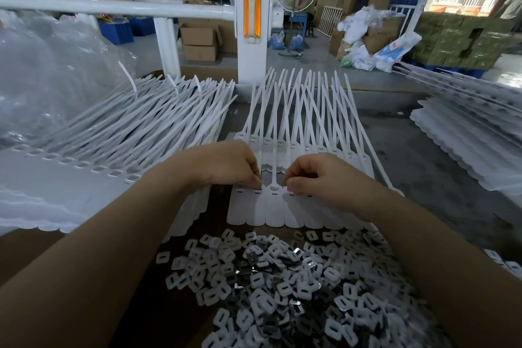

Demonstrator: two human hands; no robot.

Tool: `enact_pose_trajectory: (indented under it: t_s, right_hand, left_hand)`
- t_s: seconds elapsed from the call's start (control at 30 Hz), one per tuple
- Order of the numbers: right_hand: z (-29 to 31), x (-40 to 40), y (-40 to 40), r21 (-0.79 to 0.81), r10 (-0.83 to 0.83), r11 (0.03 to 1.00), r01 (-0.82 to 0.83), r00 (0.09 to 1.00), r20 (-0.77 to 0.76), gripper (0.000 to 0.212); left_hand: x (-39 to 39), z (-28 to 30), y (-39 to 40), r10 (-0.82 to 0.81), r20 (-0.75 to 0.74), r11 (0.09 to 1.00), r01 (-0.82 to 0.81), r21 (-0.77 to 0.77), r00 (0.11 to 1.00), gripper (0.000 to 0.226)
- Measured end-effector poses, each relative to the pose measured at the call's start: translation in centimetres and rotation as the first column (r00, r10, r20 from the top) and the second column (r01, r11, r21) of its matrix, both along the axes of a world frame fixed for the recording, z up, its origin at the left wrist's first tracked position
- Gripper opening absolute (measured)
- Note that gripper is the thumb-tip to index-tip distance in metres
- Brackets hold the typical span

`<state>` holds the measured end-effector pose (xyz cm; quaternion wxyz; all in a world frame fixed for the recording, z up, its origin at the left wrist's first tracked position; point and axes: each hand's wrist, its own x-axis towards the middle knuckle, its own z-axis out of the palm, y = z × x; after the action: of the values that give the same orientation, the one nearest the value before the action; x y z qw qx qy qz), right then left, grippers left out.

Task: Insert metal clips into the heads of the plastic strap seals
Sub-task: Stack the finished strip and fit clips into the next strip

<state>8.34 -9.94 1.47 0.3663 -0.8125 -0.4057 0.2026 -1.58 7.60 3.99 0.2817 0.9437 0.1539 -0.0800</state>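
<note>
Strap seals point(271, 206) lie in a joined white row on the table point(440, 167) straight ahead, flat tags toward the person, thin tails fanning away toward a white post point(252, 37). Both hands sit at the slotted heads of this row. The left hand point(228, 164) has its fingers curled down, fingertips pinched at a head on the left part of the row; what they pinch is too small to make out. The right hand point(316, 175) is curled likewise, fingertips pressed onto a head just right of a single seal's tail. Close to the person lies a heap of clips point(282, 285), white slotted pieces mixed with shiny metal. More seals are stacked at left point(113, 136) and at far right point(474, 133).
</note>
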Motion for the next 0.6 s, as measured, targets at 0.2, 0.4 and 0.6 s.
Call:
enact_pose_trajectory:
  t_s: [0.2, 0.4, 0.6]
  right_hand:
    - [0.00, 0.02, -0.02, -0.001, 0.001, 1.000, -0.001, 1.000, 0.002, 0.007]
    - [-0.07, 0.00, -0.12, 0.000, 0.003, 1.000, -0.003, 1.000, -0.005, 0.007]
    - [-0.13, 0.01, -0.15, 0.006, 0.005, 1.000, -0.005, 1.000, -0.021, 0.007]
  left_hand:
    - [0.03, 0.06, -0.18, 0.031, 0.003, 0.999, -0.031, 0.009, 1.000, 0.010]
    - [0.12, 0.00, -0.40, -0.007, 0.040, 0.997, 0.003, 0.079, 0.999, 0.004]
    - [0.02, 0.61, 0.36, -0.146, 0.089, 0.973, 0.127, 0.191, 0.985, 0.008]
